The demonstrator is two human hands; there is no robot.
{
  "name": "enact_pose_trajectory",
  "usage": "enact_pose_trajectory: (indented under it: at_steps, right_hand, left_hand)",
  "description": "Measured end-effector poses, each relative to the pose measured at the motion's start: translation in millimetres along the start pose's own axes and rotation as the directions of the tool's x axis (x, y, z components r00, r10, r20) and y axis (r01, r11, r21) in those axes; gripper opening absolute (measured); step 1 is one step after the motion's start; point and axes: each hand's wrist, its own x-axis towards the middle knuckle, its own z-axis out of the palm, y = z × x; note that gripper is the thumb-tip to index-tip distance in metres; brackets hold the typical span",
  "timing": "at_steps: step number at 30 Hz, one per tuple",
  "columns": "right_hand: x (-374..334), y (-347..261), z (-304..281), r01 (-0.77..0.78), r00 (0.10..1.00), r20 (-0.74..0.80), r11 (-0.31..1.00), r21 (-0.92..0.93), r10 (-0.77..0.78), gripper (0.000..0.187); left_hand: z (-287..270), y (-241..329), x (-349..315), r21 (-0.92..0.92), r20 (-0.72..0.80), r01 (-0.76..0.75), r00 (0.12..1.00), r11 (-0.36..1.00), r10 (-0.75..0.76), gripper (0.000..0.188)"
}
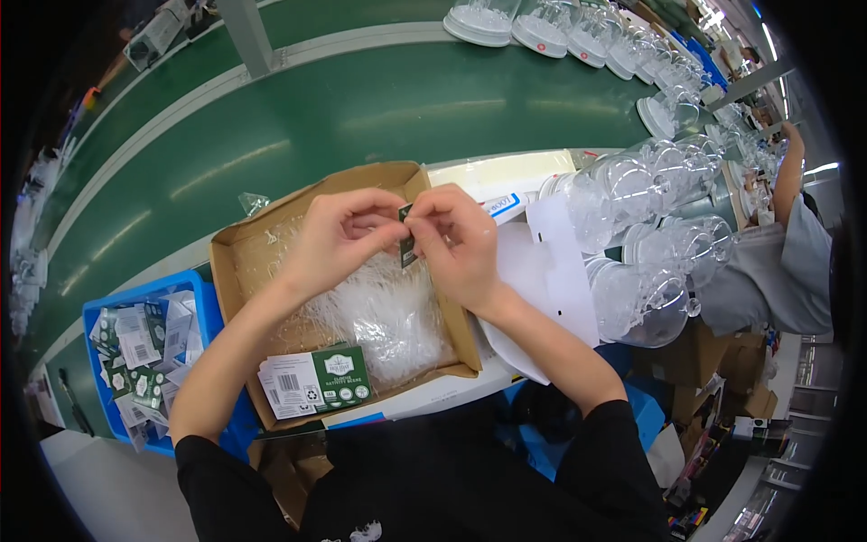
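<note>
Both hands meet above a shallow cardboard box (411,176). Between them is a small dark green card (406,256), seen nearly edge-on. My left hand (341,237) pinches it from the left, thumb against the card near its upper part. My right hand (459,242) grips it from the right between thumb and fingers. Any fine strand at the fingertips is too small to make out. Below the hands, the box holds a heap of thin clear plastic strands (388,330). A stack of green and white printed cards (316,381) lies in the box's near left corner.
A blue bin (209,316) full of green and white cards stands left. White sheets (542,280) lie right of the box, beside several clear domes (646,303). More domes (483,23) line the green conveyor belt (361,108). Another person's arm (788,172) shows far right.
</note>
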Motion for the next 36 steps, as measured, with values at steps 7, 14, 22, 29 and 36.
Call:
enact_pose_trajectory:
  at_steps: [7, 14, 22, 29, 36]
  right_hand:
    - [2.4, 0.7, -2.3, 0.042, 0.999, -0.002, 0.998, 0.052, -0.042, 0.01]
    - [0.6, 0.6, -4.2, 0.094, 0.996, -0.012, 0.995, 0.027, -0.094, 0.011]
    - [-2.6, -13.1, -7.9, 0.323, 0.946, 0.044, 0.945, -0.049, -0.321, 0.011]
    - [-0.6, -4.3, 1.1, 0.165, 0.985, 0.07, 0.982, -0.093, -0.159, 0.012]
    - [-0.5, -4.0, -1.1, 0.035, 0.997, 0.066, 0.999, 0.034, -0.037, 0.013]
  left_hand:
    - [-2.2, 4.8, 1.5, 0.04, -0.027, -0.015, 0.999, 0.999, 0.016, 0.016]
    - [-1.9, 1.8, 3.6, 0.084, -0.003, -0.057, 0.998, 0.995, 0.057, 0.01]
    - [-3.2, 2.3, 5.9, 0.056, -0.037, -0.035, 0.999, 0.998, 0.037, 0.015]
    - [-4.0, 7.4, 2.0, 0.067, -0.158, -0.171, 0.971, 0.983, 0.18, 0.013]
    - [-0.7, 10.1, 2.5, 0.188, -0.159, -0.173, 0.966, 0.967, 0.204, 0.013]
